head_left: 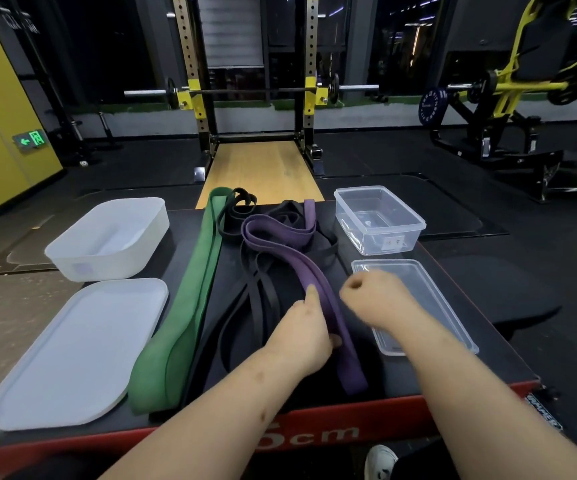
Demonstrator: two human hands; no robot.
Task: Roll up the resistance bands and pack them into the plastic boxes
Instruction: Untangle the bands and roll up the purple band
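A purple band (318, 285) runs from the far middle of the black box top (460, 299) to its near edge. My left hand (302, 332) pinches this band near its near end. Just right of the band hovers my right hand (372, 294), fingers curled and holding nothing. A wide green band (186, 306) lies stretched out at the left. Thin black bands (256, 296) sprawl between the green and purple ones. A white box (107, 237) stands far left, a clear box (377, 220) far right; both hold nothing.
A white lid (75, 355) lies near left and a clear lid (429, 299) near right, partly under my right arm. The box top's red front edge (315, 434) is close to me. A squat rack (252, 91) stands beyond. A white shoe (380, 462) shows below.
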